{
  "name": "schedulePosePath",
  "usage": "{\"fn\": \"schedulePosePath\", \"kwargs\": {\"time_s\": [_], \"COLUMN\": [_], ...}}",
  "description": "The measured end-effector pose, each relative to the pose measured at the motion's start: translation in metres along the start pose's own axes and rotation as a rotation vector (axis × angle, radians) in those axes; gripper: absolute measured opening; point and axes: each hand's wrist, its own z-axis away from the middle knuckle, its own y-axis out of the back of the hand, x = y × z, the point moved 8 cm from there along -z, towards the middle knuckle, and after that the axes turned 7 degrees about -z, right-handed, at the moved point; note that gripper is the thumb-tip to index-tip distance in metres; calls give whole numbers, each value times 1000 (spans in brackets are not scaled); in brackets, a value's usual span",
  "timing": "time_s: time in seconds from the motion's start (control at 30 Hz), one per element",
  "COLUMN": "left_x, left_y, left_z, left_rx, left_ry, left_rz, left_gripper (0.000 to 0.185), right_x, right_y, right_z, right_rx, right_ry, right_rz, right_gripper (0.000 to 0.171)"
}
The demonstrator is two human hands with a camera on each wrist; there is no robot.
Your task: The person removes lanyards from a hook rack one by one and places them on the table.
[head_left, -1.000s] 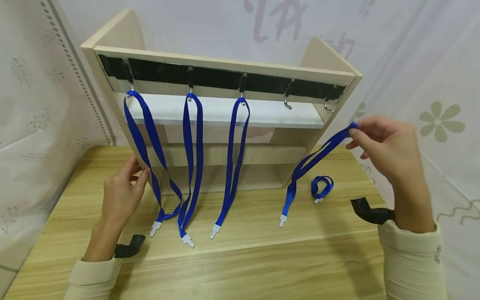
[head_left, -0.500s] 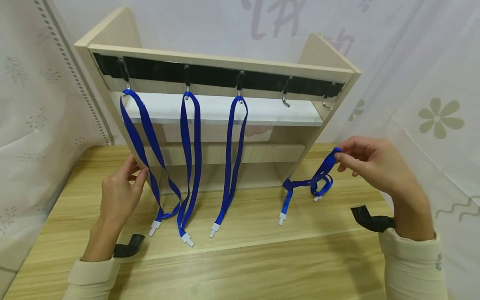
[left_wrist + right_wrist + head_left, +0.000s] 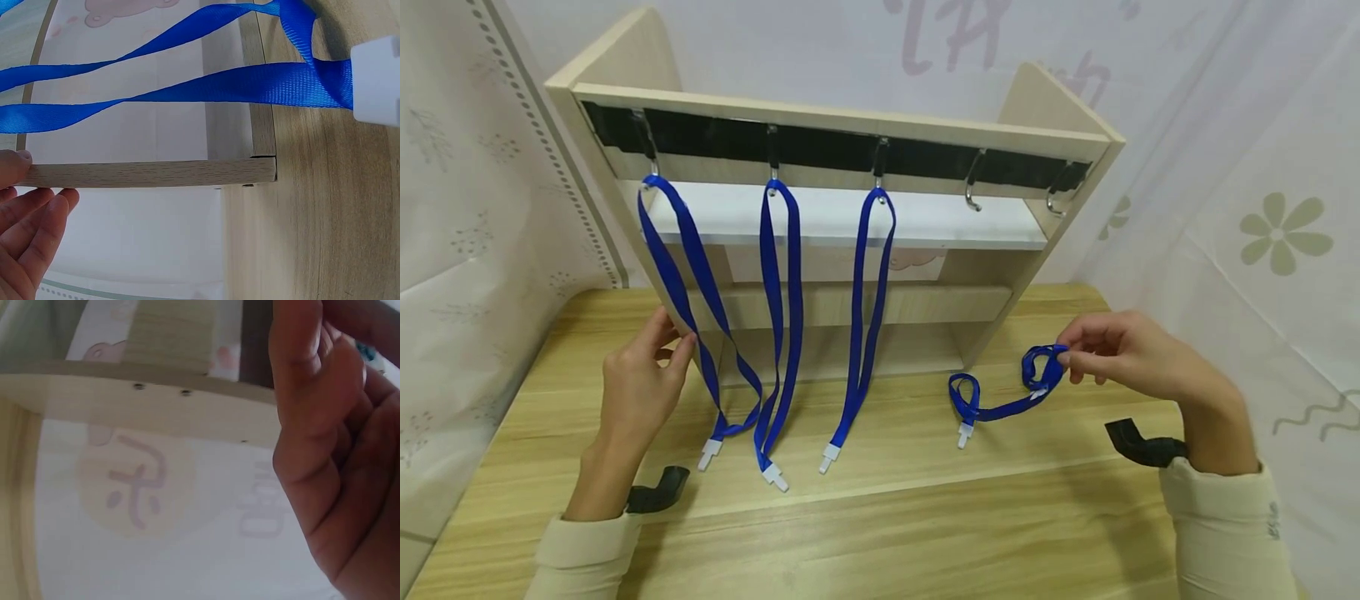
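On the table, the lanyard (image 3: 1000, 406) is pinched by the right hand (image 3: 1138, 358); its loop should be spread first, left hand (image 3: 640, 387) open against the rack (image 3: 850, 125).

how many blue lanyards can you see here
5. Three hang from the rack's hooks: left lanyard, second, third. One lies loose on the table, and a coiled one is pinched by the right hand.

Both forearms wear cream long sleeves, the cuffs bunched just behind the wrists. The right sleeve (image 3: 1225, 533) carries a small dark mark near its outer edge. A black curved camera mount juts from each wrist (image 3: 658, 490), beside the bare hands.
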Motion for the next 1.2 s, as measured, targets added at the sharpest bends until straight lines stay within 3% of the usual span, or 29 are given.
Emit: {"fn": "schedulePosePath", "kwargs": {"time_s": [0.23,0.5,0.63,0.77,0.97,1.2], "left_x": [0,-1,0,0,0,-2], "left_y": [0,0,-1,-1,-1,0], "left_z": [0,0,-1,-1,-1,0], "left_rx": [6,9,7,5,4,3], "left_ry": [1,-2,-5,-5,-1,3], "left_rz": [11,10,12,13,4,-4], "left_gripper": [23,24,26,26,25,24], "right_x": [35,62,71,79,83,84], "right_y": [-10,-14,-20,-30,-49,-85], "right_z": [-12,-33,-42,-50,-60,-65], "right_rx": [-64,22,62,101,156,102], "right_ry": [-121,-234,-248,-226,-107,31], "right_rz": [19,344,432,479,571,538], "right_gripper": [8,5,10,14,13,10]}}
